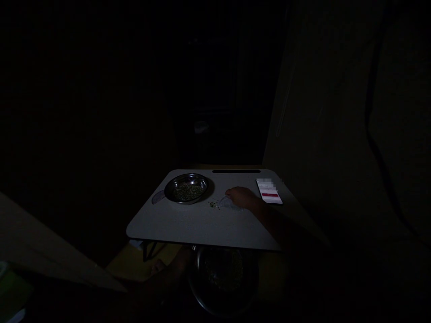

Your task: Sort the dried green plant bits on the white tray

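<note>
Dark room, one small table (188, 224): one steel plate (186, 188) (greenish bits), one phone (269, 192); right hand (240, 197) curled over clear wrapper (229, 204), grip unclear; left hand (168, 269) below, state unclear.

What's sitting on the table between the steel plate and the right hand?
In the head view, a small scatter of green grains lies on the table between the steel plate and the right hand; otherwise bare.

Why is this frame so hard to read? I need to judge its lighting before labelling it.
Head view: only the small table is lit; surroundings fall into near black. The steel plate shows soft glare, the phone screen glows, the right hand is dim, and the lower bowl is barely visible.
</note>
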The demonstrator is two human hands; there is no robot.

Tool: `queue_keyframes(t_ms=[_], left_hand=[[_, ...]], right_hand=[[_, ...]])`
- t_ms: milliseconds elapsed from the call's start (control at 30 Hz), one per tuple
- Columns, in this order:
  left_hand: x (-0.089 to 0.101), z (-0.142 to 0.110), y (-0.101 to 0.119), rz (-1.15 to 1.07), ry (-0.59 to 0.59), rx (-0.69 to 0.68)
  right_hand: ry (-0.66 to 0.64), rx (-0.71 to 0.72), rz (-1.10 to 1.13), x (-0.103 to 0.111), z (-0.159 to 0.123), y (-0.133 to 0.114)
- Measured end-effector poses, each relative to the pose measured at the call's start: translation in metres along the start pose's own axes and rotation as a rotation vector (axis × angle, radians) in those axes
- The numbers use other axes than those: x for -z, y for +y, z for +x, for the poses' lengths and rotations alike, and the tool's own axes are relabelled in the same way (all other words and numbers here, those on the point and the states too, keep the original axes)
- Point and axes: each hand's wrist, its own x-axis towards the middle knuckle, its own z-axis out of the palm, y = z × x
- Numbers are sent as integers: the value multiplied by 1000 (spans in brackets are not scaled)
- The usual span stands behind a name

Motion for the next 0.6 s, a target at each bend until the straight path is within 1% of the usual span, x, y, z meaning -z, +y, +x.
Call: queue_keyframes(t_ms=[167,300,467,600], left_hand=[[-1,3,-4,-18,22,-33],[0,1,-8,-42,69,-36],[1,1,-5,-17,25,-46],[1,-1,-5,-34,44,-77]], right_hand=[[2,13,26,1,-3,-2],[4,33,28,1,-6,-4],[-1,55,24,-3,-9,-8],[-21,64,28,-3,-10,-14]])
